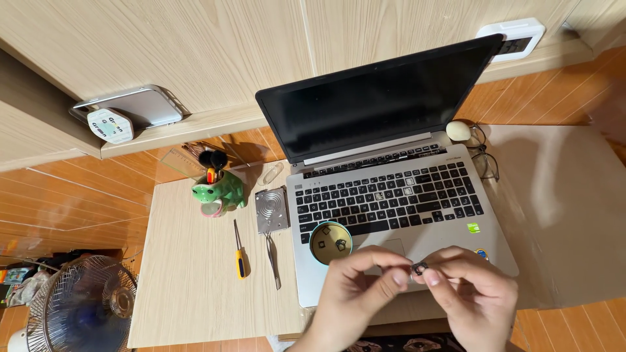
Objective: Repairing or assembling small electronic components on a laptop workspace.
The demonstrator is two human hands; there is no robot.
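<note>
I am holding 1 small black keycap [419, 267] between the fingertips of both hands, just in front of the open laptop [391, 195], over the front edge of its palm rest. My left hand [355, 293] is pinching it narrow from the left with thumb and forefinger, and my right hand [473, 293] is closing on it from the right the same way, so both hands are gripping the same little piece. I judge that I am turning the keycap over and checking its clips, with the keyboard already partly stripped: I am seeing at least 2 bare gaps among the black keys, near the middle and upper rows. A round teal-rimmed tin lid [330, 242] is sitting on the palm rest left of the touchpad, holding 2 more loose keycaps. Any next move with so small a part is calling for a light, square grip, since the clips are looking fragile and the piece could spring away.

To the left on the low table [189, 300] I am counting 1 yellow-handled screwdriver [240, 251], 1 pair of tweezers [273, 261], 1 perforated metal plate [271, 210] and 1 green frog pen holder [219, 192]. Behind the laptop's right corner 1 pair of glasses [486, 160] is lying, and 1 fan [85, 306] is standing on the floor.
</note>
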